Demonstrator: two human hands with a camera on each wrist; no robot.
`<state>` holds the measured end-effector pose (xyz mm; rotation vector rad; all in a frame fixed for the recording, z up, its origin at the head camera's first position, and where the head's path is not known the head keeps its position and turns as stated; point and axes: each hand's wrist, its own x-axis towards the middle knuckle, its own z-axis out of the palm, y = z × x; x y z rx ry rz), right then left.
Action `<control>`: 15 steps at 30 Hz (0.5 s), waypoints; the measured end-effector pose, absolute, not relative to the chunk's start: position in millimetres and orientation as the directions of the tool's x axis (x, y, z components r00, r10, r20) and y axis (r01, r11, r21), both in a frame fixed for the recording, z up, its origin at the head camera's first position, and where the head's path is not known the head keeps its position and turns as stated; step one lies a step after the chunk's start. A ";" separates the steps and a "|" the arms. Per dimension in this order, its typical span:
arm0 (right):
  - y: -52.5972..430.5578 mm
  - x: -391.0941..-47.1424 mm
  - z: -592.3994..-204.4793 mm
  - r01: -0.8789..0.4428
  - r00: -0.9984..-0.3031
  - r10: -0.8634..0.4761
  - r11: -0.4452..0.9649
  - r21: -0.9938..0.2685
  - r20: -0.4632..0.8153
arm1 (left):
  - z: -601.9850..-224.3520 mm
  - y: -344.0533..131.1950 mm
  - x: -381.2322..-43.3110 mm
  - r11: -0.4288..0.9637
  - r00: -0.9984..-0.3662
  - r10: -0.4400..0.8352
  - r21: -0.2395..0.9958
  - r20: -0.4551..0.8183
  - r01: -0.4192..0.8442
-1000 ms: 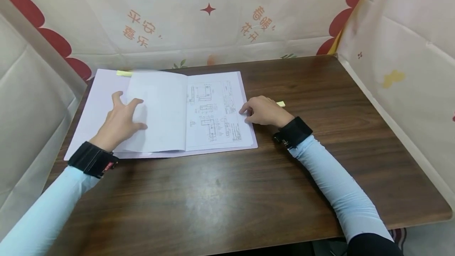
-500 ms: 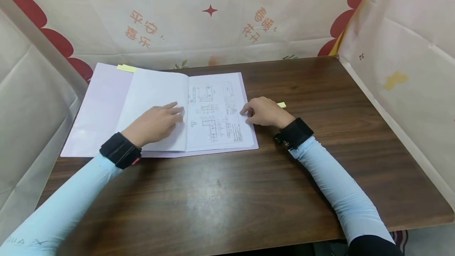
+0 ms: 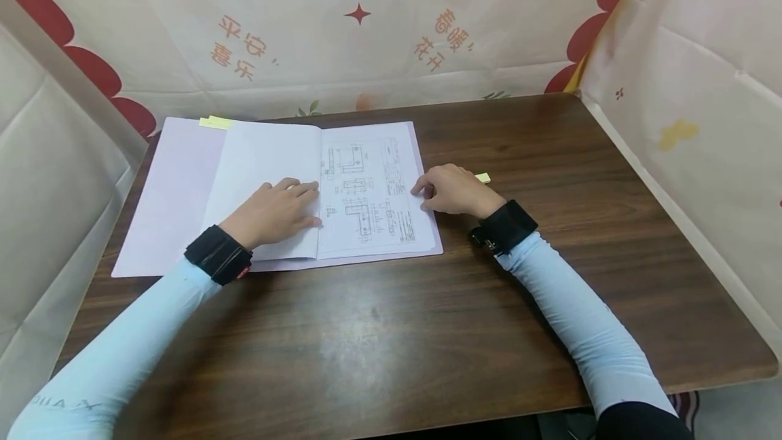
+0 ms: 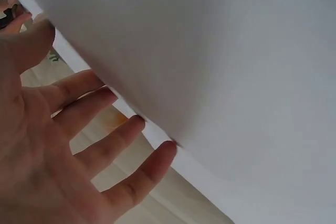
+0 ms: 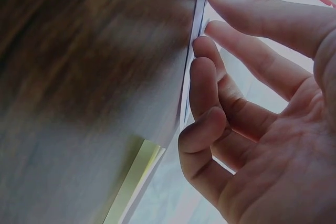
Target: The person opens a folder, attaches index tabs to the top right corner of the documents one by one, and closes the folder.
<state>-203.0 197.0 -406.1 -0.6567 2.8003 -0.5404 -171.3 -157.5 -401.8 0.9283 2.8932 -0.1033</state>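
Note:
A booklet with a pale lilac cover (image 3: 168, 202) lies spread on the table. Its blank left page (image 3: 269, 155) sits beside a right page (image 3: 375, 195) printed with technical line drawings. My left hand (image 3: 273, 212) rests on the blank page with its fingertips near the fold. In the left wrist view the fingers (image 4: 152, 169) are spread and fairly straight, their tips touching the white paper. My right hand (image 3: 453, 190) touches the right page's outer edge with thumb and forefinger. The right wrist view shows its other fingers (image 5: 203, 85) loosely bent, with nothing held.
Yellow sticky notes (image 3: 216, 123) lie at the booklet's upper left edge. Another yellow slip (image 3: 483, 178) shows just beyond my right hand. The brown wooden table (image 3: 366, 345) is bounded by a patterned cloth (image 3: 342, 53) at the back and sides.
My left hand has moved right from the page's left side to near the fold and come down on it. The left page now lies flatter. My right hand has stayed put.

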 end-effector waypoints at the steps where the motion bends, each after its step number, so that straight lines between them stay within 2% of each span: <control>1: 196.5 -202.8 -406.4 -0.384 -0.877 -0.463 0.834 -0.397 -0.125 | -403.2 -157.7 -171.0 0.815 -0.812 0.572 -0.034 -0.118 0.578; 7: 197.5 -202.9 -406.6 -0.388 -0.874 -0.470 0.831 -0.399 -0.128 | -403.5 -151.4 -170.1 0.849 -0.842 0.522 -0.010 -0.134 0.528; 15: 196.4 -201.2 -404.4 -0.406 -0.865 -0.487 0.820 -0.403 -0.119 | -397.1 -144.3 -163.7 0.858 -0.850 0.508 -0.004 -0.140 0.514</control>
